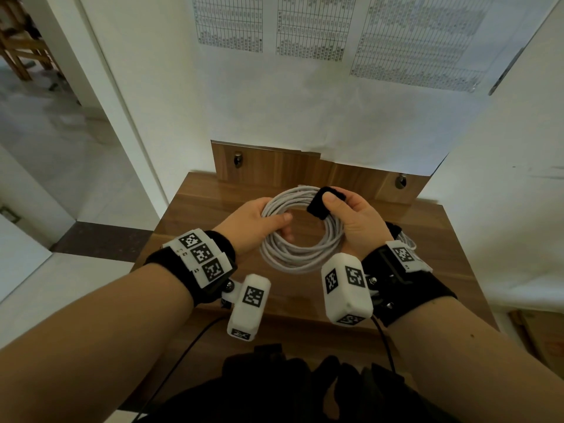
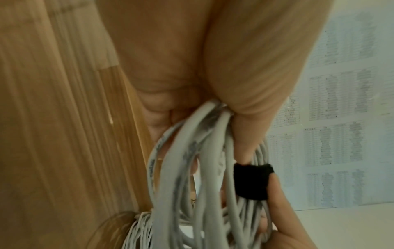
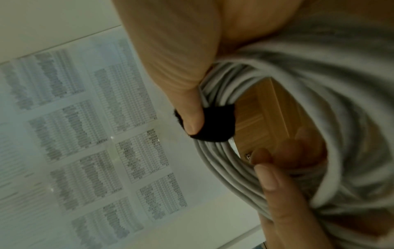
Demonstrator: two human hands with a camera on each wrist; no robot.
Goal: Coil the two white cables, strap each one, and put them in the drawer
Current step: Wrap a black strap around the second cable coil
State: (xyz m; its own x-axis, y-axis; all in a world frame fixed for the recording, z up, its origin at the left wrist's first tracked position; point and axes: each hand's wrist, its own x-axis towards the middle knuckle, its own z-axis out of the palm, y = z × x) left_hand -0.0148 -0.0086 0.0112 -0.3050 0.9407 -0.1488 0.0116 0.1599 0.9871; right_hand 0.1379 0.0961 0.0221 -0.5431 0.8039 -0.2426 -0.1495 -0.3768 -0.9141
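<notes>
A coiled white cable (image 1: 293, 257) is held in the air above the wooden table (image 1: 433, 239) by both hands. My left hand (image 1: 274, 222) grips the coil's left side, thumb on top and fingers through the ring. My right hand (image 1: 335, 206) holds the upper right side, its thumb pressing a black strap (image 1: 317, 209) wrapped round the strands. The wrist views show the strap (image 2: 251, 180) (image 3: 215, 124) tight around the bundle (image 2: 181, 168) (image 3: 224, 161). More white cable (image 1: 407, 239) shows behind my right wrist, mostly hidden.
A wooden back panel (image 1: 290, 166) with two metal knobs stands at the table's far edge. Printed sheets (image 1: 305, 25) hang on the white wall above it. Dark fabric (image 1: 290, 380) lies at the near edge. An open doorway (image 1: 45, 132) is on the left.
</notes>
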